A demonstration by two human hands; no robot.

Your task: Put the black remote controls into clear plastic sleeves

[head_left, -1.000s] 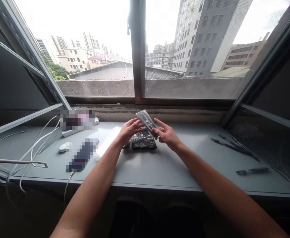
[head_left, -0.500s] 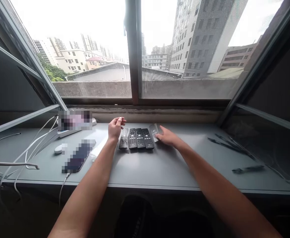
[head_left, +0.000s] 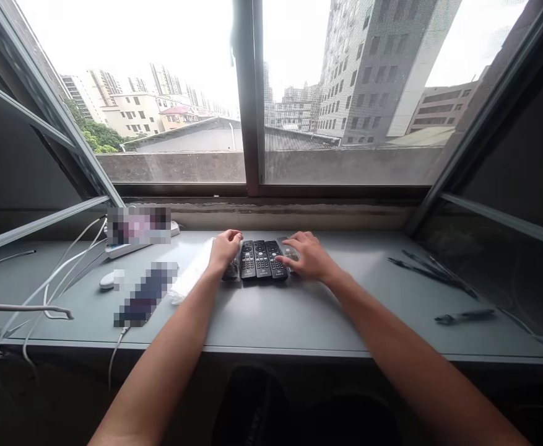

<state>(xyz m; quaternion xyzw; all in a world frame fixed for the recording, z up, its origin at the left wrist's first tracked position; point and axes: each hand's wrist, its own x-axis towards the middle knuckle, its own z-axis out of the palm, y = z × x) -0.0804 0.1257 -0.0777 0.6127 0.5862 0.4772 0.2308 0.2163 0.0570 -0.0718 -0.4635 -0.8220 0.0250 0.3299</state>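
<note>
Three black remotes [head_left: 262, 263] lie side by side between my hands. Left hand [head_left: 225, 251] is curled over the bagged remote [head_left: 232, 271] at the row's left end; can't tell if it's pinching anything. Right hand [head_left: 309, 255] has fingers spread over a clear packet [head_left: 291, 253], thumb by the rightmost remote. Best: light, even side pressure, bottom edges flush, no plastic trapped underneath.

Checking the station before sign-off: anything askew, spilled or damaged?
White cables at left loop loosely over the desk's front edge, looking untidy. The black remotes lie side by side; no spill or damage visible.
</note>
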